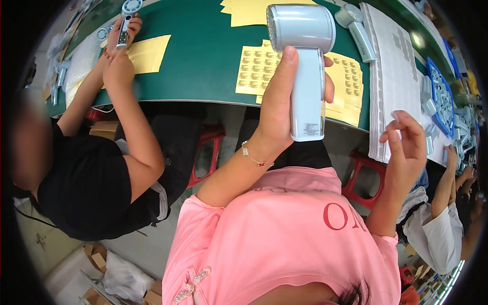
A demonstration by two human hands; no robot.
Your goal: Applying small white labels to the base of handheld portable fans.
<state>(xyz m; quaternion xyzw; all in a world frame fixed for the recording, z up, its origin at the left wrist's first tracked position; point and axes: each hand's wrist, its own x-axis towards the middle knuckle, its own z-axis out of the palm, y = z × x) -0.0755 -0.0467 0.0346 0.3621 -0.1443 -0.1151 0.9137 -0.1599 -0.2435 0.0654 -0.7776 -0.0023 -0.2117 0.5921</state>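
In the left hand, gripped by its handle, is a blue fan, right hand half-open.

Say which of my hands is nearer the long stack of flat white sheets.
Right. The right hand is at the near end of the stack, contact unclear; the left hand is farther away, left of the stack, gripping a light-blue plastic handheld fan.

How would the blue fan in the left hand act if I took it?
The blue fan is probably stiff, since it looks like hard plastic. It might slip, being smooth and shiny. Stood upright, it could tip: wide head, narrow handle.
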